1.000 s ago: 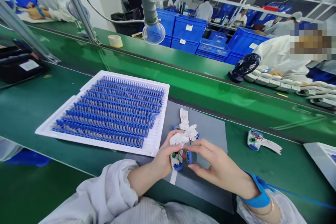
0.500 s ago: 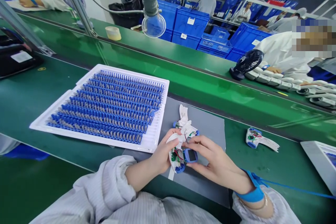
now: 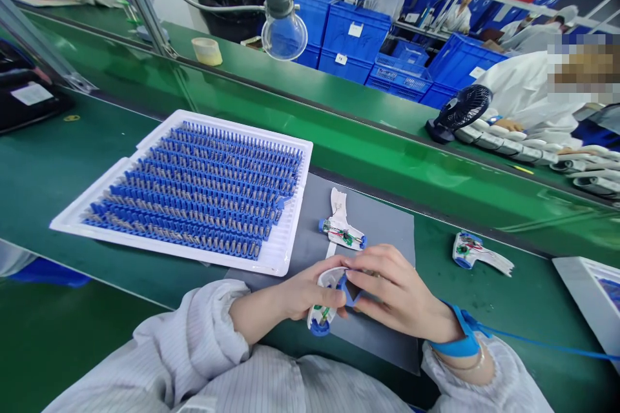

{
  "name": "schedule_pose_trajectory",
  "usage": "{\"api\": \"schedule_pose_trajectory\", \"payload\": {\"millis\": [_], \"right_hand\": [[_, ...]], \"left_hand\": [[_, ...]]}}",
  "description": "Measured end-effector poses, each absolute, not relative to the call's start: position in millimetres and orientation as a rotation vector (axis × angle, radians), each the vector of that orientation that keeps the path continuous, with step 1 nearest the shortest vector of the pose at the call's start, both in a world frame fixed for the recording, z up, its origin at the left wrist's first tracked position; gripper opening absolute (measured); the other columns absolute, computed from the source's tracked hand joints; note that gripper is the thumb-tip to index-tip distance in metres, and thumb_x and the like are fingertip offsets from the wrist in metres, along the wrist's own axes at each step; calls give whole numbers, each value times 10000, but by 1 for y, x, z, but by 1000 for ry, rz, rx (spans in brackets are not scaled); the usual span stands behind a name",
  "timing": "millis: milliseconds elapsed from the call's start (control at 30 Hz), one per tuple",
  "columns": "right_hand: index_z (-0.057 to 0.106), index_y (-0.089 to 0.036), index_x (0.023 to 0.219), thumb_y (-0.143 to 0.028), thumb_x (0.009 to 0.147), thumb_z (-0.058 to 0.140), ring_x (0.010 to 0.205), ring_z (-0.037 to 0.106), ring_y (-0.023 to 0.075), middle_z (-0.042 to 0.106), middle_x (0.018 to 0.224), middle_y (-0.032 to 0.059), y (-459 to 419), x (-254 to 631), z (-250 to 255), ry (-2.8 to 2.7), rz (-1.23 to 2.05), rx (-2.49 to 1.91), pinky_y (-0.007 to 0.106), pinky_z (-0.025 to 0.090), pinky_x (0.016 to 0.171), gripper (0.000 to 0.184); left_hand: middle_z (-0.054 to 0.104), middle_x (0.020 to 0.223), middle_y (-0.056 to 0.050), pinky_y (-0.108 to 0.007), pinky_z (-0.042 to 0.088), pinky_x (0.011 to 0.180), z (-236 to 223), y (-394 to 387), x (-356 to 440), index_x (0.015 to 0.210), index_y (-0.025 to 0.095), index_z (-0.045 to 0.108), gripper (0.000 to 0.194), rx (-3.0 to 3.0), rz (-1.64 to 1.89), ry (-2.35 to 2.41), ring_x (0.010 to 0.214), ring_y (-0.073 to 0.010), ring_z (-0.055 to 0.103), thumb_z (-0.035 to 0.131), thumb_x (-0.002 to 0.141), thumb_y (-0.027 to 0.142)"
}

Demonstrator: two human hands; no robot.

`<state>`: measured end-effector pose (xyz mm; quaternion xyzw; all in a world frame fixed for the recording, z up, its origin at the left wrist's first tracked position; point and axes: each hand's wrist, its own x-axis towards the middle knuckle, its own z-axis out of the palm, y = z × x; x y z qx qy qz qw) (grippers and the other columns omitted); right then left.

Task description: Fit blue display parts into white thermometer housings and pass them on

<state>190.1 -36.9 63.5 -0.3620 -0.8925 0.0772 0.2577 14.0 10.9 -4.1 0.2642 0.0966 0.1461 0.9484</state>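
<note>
My left hand (image 3: 310, 293) is closed around a white gun-shaped thermometer half-shell (image 3: 330, 279), which has a green circuit board inside and a blue end piece near its bottom. Fingers of my right hand (image 3: 387, 287) grip a blue display frame (image 3: 349, 290) with a dark screen, tilted against the shell. Part of the shell and the wires are hidden behind the fingers. Just beyond my hands, another open half-shell (image 3: 341, 222) with wires and a board lies on the grey mat (image 3: 387, 222). A third half-shell (image 3: 477, 253) rests on the green bench to the right.
A white tray (image 3: 61, 222) packed with rows of blue parts stands left of the mat. At the right edge is a pale frame (image 3: 588, 290). A fume hose nozzle (image 3: 284, 35), a tape roll (image 3: 206, 51) and a fan (image 3: 460, 110) are behind. A co-worker sits across.
The half-shell has come nearer my body and turned, leaving the one on the mat in full view. The blue display frame has tilted and moved against the shell, with both hands closer together.
</note>
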Motion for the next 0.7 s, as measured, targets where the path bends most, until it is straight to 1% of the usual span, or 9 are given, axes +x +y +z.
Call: {"api": "schedule_pose_trajectory", "payload": {"millis": [67, 167, 300, 400, 700], "right_hand": [[532, -119, 1115, -196, 945, 513, 972, 524, 225, 602, 1014, 111, -38, 189, 63, -2409, 126, -921, 388, 439, 814, 188], [566, -108, 1071, -148, 929, 536, 930, 557, 207, 632, 972, 97, -39, 189, 63, -2408, 93, -888, 350, 469, 773, 151], [591, -95, 1029, -138, 920, 548, 917, 582, 211, 644, 960, 103, -40, 190, 62, -2406, 63, -881, 346, 491, 752, 125], [594, -94, 1033, -134, 911, 558, 920, 591, 213, 647, 953, 106, -40, 190, 62, -2419, 43, -874, 342, 504, 743, 133], [592, -71, 1048, -93, 896, 567, 950, 584, 212, 650, 960, 109, -40, 192, 59, -2426, 45, -841, 344, 508, 785, 156]], "left_hand": [[560, 712, 40, -181, 514, 564, -3, 11, 14, 963, 185, 541, 578, 517, 301, 192, 586, -66, 567, 834, 509, 390], [571, 712, 32, -169, 504, 537, -2, 11, 13, 977, 181, 532, 606, 517, 292, 191, 588, -78, 583, 830, 505, 416], [582, 719, 19, -181, 498, 557, -3, 11, 14, 986, 174, 527, 622, 528, 293, 206, 635, -99, 594, 826, 505, 430], [599, 735, 3, -185, 485, 567, -2, 10, 14, 989, 176, 524, 622, 540, 292, 213, 667, -113, 600, 814, 514, 454], [608, 741, -18, -191, 471, 568, -2, 10, 13, 1004, 178, 524, 640, 561, 290, 247, 709, -139, 608, 806, 515, 479]]}}
